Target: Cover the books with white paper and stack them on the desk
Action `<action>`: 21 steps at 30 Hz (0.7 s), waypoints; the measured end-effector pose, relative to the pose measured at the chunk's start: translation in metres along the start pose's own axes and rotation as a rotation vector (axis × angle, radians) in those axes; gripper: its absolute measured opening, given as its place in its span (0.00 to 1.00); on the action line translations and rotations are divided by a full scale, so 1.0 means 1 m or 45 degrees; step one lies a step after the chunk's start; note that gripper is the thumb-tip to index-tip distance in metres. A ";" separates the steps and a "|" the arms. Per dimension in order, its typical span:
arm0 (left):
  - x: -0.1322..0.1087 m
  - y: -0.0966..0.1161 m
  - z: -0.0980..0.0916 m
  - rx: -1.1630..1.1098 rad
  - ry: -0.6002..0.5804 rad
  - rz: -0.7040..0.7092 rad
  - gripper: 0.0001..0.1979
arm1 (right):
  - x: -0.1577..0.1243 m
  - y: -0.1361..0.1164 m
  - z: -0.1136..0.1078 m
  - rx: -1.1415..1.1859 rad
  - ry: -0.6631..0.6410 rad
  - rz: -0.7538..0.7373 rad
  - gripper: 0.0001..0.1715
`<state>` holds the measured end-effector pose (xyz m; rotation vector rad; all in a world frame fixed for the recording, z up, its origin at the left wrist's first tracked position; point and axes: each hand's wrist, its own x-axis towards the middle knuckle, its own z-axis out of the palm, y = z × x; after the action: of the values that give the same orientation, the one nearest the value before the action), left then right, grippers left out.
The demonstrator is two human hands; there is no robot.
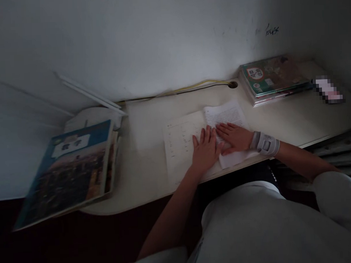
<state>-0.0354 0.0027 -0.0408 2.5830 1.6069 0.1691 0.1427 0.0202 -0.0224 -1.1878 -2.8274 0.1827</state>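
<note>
Near the front edge of the desk lies a pale sheet (179,147) with handwritten-looking marks. Against its right side, partly over it, rests a white printed page (225,113) with dense lines of text. My left hand (204,150) lies flat with its fingers spread, across the sheet and the printed page's left edge. Flat on the printed page is my right hand (235,137), fingers stretched out toward the left. A grey band (265,143) is round my right wrist. Both hands touch paper, and the parts under them are hidden.
A stack of books (83,162) overhangs the left end of the white desk (145,175). More books (278,80) are piled at the back right, beside a blurred-out object (327,90). A yellow cable (191,87) runs along the wall to a round hole (233,84).
</note>
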 end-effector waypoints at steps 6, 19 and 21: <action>0.000 0.004 -0.003 -0.010 -0.005 -0.013 0.34 | -0.040 0.031 -0.010 0.109 0.151 0.188 0.43; -0.035 0.009 -0.010 -0.027 -0.056 0.510 0.33 | -0.123 0.025 0.010 0.500 0.556 0.576 0.23; -0.039 0.013 -0.007 0.014 0.023 0.493 0.27 | -0.121 0.021 0.007 0.649 0.589 0.727 0.20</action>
<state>-0.0420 -0.0377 -0.0334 2.8796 1.0960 0.2108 0.2414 -0.0518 -0.0348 -1.5987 -1.8444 0.5363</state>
